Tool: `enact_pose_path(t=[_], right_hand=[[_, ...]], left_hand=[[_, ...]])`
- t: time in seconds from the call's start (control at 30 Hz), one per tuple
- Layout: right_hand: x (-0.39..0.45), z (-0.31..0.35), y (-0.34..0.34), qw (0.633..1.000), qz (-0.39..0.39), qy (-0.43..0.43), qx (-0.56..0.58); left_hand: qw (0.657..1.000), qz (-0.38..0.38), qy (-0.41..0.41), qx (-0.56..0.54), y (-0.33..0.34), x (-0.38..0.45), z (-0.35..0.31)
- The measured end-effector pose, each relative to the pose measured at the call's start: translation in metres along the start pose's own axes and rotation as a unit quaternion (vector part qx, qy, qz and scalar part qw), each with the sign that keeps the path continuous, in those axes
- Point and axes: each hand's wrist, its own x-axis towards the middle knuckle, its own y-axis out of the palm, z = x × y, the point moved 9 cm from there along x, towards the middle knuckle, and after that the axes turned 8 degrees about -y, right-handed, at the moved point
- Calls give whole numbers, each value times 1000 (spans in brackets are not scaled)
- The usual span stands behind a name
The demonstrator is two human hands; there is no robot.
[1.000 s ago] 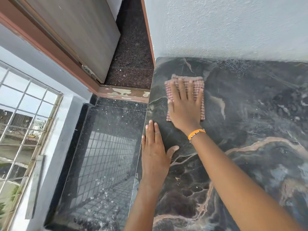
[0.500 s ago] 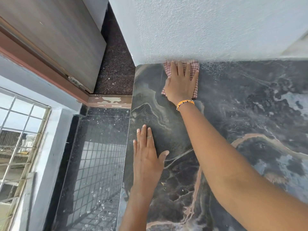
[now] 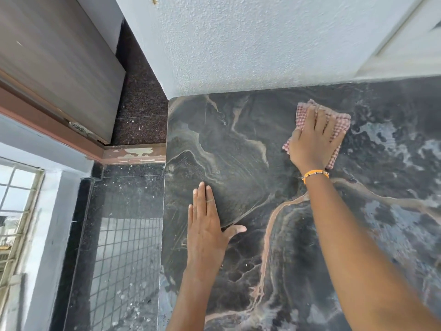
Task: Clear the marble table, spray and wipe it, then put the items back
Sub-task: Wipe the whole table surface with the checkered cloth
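On dark marble bench, mid-wipe.

Nearest, left hand flat by the bench's left edge, grip open, fingers straight, likely bracing. Farther right, right hand pressing checked cloth flat, fingers spread rather than curled around it. Beyond, white wall closing off the far edge; bare marble rightward for further strokes.

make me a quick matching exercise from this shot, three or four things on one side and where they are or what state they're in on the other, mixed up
Things:
1. left hand
2. right hand
3. checked cloth
4. bracelet

States:
A. orange, round the right wrist
B. pressed under a hand on the marble table
C. flat on the marble near its left edge, holding nothing
D. spread over the cloth, further back towards the wall

Pairs: 1-C, 2-D, 3-B, 4-A
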Motion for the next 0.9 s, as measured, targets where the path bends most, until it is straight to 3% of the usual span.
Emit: enact_pose_path(t=[0.17, 0.3, 0.4, 0.47, 0.53, 0.63, 0.77, 0.9], right_hand=[[-55, 112, 27, 985, 44, -165, 7], [-116, 210, 48, 933, 96, -347, 19], [-160, 227, 55, 873, 136, -468, 4], [-170, 207, 53, 850, 149, -505, -6], [-164, 171, 44, 856, 143, -497, -8], [-131, 99, 22, 906, 110, -408, -21], [-101, -14, -11, 974, 74, -210, -36], [-127, -79, -24, 996, 63, -54, -14]], left_hand=[[997, -54, -15, -61, -15, -15, 7], [987, -112, -81, -85, -27, -40, 29], [983, -146, -58, -94, -33, -57, 30], [987, -121, -28, -97, -28, -63, 24], [995, -67, -6, -70, -15, -66, 18], [1000, -5, 11, 12, 3, -68, 15], [1000, -9, 16, 23, 6, -68, 19], [999, -10, 24, 27, 8, -70, 18]])
